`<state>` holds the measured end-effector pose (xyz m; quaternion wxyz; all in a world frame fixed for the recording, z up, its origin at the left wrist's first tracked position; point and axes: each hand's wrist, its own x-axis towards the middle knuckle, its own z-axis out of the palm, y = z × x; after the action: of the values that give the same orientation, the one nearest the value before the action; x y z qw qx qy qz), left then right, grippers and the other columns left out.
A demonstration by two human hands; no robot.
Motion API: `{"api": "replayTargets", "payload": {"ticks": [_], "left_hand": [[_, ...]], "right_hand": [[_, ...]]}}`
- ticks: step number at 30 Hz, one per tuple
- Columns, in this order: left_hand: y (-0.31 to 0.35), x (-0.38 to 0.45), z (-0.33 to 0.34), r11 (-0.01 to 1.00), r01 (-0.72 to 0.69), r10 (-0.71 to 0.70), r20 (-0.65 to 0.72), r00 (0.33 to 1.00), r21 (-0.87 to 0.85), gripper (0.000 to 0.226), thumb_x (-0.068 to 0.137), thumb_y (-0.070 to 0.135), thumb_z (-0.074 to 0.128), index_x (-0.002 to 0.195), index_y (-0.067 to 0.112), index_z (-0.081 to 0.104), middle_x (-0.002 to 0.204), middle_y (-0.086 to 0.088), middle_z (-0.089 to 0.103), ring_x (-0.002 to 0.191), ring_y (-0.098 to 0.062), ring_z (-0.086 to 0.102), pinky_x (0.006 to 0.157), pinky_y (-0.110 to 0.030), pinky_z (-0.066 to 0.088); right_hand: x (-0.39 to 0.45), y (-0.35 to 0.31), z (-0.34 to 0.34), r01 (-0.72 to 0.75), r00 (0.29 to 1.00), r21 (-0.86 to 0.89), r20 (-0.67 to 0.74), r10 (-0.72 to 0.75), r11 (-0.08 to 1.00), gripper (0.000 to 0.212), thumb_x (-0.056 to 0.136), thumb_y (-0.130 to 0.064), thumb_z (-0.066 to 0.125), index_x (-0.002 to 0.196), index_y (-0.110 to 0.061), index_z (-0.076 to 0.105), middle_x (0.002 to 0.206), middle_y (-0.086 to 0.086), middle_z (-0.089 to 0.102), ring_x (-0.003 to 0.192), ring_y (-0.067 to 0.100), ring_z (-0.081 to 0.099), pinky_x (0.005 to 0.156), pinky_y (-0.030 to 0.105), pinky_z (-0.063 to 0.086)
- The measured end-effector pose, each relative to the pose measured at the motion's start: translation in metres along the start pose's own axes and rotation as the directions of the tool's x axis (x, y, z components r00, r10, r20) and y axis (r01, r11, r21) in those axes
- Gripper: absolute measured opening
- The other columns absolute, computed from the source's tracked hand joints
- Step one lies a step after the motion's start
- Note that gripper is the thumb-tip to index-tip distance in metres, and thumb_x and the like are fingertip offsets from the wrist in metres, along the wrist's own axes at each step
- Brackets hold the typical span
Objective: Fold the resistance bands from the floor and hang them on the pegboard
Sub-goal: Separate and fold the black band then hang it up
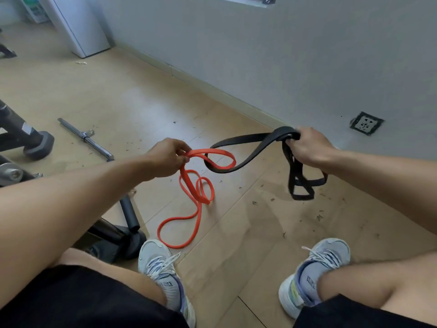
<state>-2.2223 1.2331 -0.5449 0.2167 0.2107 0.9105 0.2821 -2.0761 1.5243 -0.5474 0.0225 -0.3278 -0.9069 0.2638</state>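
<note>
My left hand [166,158] pinches the orange band [189,185], while my right hand [309,147] fists around the black band [248,157] looped through it.

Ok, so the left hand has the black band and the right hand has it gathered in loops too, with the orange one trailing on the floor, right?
Not quite: the left hand pinches the orange band, not the black one. The head view shows the right hand gripping the black band gathered in loops, and the orange one does trail on the floor.
</note>
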Motion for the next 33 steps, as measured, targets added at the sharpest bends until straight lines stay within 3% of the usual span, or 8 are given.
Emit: {"api": "replayTargets", "payload": {"ticks": [5, 8, 11, 16, 19, 23, 29, 33], "left_hand": [[-0.005, 0.001, -0.002, 0.995, 0.084, -0.079, -0.103, 0.991, 0.047, 0.023, 0.101, 0.009, 0.056, 0.124, 0.011, 0.061, 0.115, -0.013, 0.066, 0.098, -0.029, 0.065, 0.066, -0.028, 0.050], [-0.008, 0.002, -0.006, 0.993, 0.118, -0.117, -0.089, 0.989, 0.010, 0.018, 0.100, 0.008, 0.057, 0.118, 0.011, 0.055, 0.114, -0.015, 0.063, 0.101, -0.030, 0.063, 0.076, -0.036, 0.054], [-0.010, 0.002, -0.008, 0.991, 0.126, -0.118, -0.130, 0.984, 0.052, 0.017, 0.100, 0.008, 0.054, 0.117, 0.010, 0.053, 0.112, -0.015, 0.060, 0.098, -0.029, 0.058, 0.069, -0.034, 0.047], [-0.018, 0.004, -0.018, 0.965, 0.243, -0.211, -0.248, 0.945, 0.103, 0.032, 0.096, 0.007, 0.045, 0.128, 0.002, 0.045, 0.114, -0.023, 0.057, 0.097, -0.036, 0.055, 0.070, -0.041, 0.045], [-0.025, 0.006, -0.020, 0.951, 0.291, -0.265, -0.203, 0.942, 0.107, 0.046, 0.097, 0.014, 0.053, 0.139, 0.003, 0.037, 0.127, -0.024, 0.055, 0.108, -0.038, 0.056, 0.083, -0.045, 0.052], [-0.014, -0.001, -0.009, 0.985, 0.131, -0.129, -0.027, 0.991, 0.115, 0.081, 0.091, 0.009, 0.068, 0.157, 0.016, 0.022, 0.151, -0.016, 0.046, 0.116, -0.028, 0.056, 0.092, -0.035, 0.050], [0.038, -0.027, 0.023, 0.986, -0.165, 0.161, 0.256, 0.953, -0.009, 0.100, 0.076, 0.049, 0.084, 0.156, 0.028, 0.029, 0.158, 0.003, 0.040, 0.133, -0.017, 0.047, 0.101, -0.026, 0.036], [0.054, -0.035, 0.032, 0.968, -0.248, 0.248, 0.252, 0.935, -0.034, 0.075, 0.079, 0.050, 0.081, 0.143, 0.030, 0.048, 0.140, 0.010, 0.058, 0.128, -0.011, 0.053, 0.105, -0.026, 0.040]], "right_hand": [[0.003, 0.003, 0.001, 0.038, 0.999, -0.103, -0.027, -0.041, 0.994, 0.018, 0.105, -0.031, 0.047, 0.099, -0.019, 0.059, 0.086, 0.004, 0.061, 0.078, 0.027, 0.057, 0.061, 0.036, 0.038], [0.005, 0.007, 0.001, -0.018, 1.000, -0.218, 0.011, 0.021, 0.976, 0.014, 0.101, -0.026, 0.047, 0.102, -0.021, 0.060, 0.089, 0.004, 0.063, 0.084, 0.030, 0.060, 0.065, 0.035, 0.042], [0.005, 0.012, 0.002, -0.041, 0.996, -0.228, 0.073, 0.059, 0.973, 0.015, 0.099, -0.020, 0.048, 0.102, -0.018, 0.063, 0.090, 0.006, 0.064, 0.078, 0.024, 0.059, 0.061, 0.033, 0.044], [0.004, 0.009, 0.000, -0.031, 0.995, -0.218, 0.088, 0.051, 0.975, 0.014, 0.097, -0.019, 0.049, 0.096, -0.015, 0.063, 0.090, 0.009, 0.065, 0.079, 0.027, 0.060, 0.067, 0.035, 0.048], [0.000, 0.008, -0.002, -0.020, 0.992, -0.226, 0.118, 0.048, 0.974, 0.016, 0.095, -0.016, 0.050, 0.092, -0.011, 0.064, 0.089, 0.013, 0.067, 0.077, 0.028, 0.061, 0.062, 0.033, 0.044], [-0.006, 0.000, -0.006, 0.065, 0.983, -0.143, 0.180, -0.039, 0.988, 0.016, 0.096, -0.025, 0.061, 0.087, -0.015, 0.069, 0.087, 0.011, 0.071, 0.078, 0.025, 0.065, 0.065, 0.034, 0.049], [-0.029, -0.035, -0.006, 0.166, 0.927, 0.206, 0.301, -0.224, 0.964, 0.013, 0.097, -0.025, 0.069, 0.091, -0.015, 0.073, 0.086, 0.003, 0.074, 0.071, 0.015, 0.069, 0.054, 0.025, 0.053], [-0.040, -0.051, -0.007, 0.227, 0.884, 0.317, 0.331, -0.332, 0.921, 0.012, 0.093, -0.026, 0.074, 0.090, -0.015, 0.076, 0.076, -0.003, 0.074, 0.066, 0.009, 0.069, 0.058, 0.027, 0.057]]}}
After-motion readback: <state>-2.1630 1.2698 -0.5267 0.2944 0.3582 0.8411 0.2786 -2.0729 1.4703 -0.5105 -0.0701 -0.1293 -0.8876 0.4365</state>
